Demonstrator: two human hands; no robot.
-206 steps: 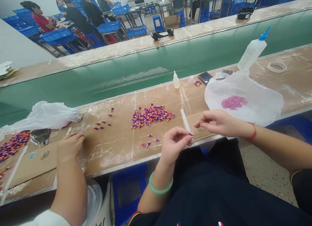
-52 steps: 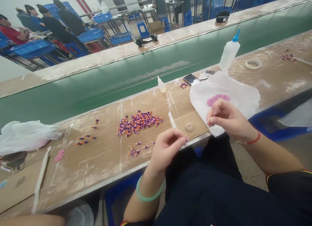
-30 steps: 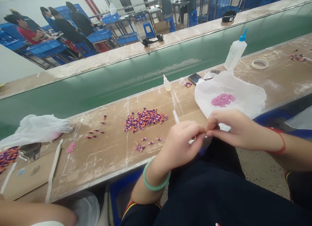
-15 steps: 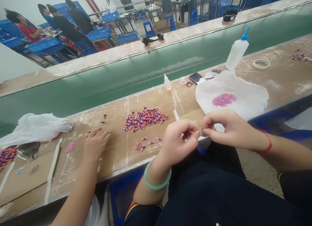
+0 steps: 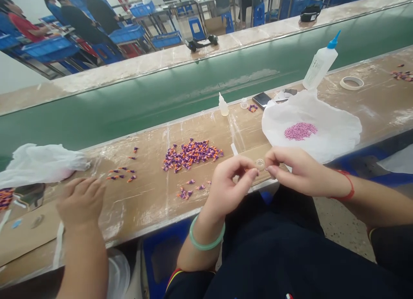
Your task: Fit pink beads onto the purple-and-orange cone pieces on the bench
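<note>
My left hand [image 5: 227, 183], with a green bangle on its wrist, pinches thumb and index finger together above the table's front edge. A bit of orange shows inside its curled fingers, probably one of the small pieces. Facing it, my right hand [image 5: 295, 170], wearing a red string bracelet, is also pinched; what its fingertips hold is too small to make out. A narrow gap separates the two pinches, and a clear ring-shaped thing [image 5: 260, 163] is visible there. To the left lie a heap of small purple-and-orange cone-shaped pieces [image 5: 192, 155] and a smaller group [image 5: 184, 193].
Pink beads [image 5: 300, 131] lie on a white sheet [image 5: 342, 122] at right. Behind stand a small dropper bottle [image 5: 223, 105], a phone [image 5: 262, 100], a blue-tipped bottle [image 5: 321, 64] and a tape roll [image 5: 351, 83]. A co-worker's hand [image 5: 80, 200] is at left, near several loose pieces [image 5: 121, 174].
My two pinched hands have drawn slightly apart, uncovering the clear ring between them. The co-worker's hand has moved left, leaving several purple-and-orange pieces in view. The camera view has shifted slightly.
</note>
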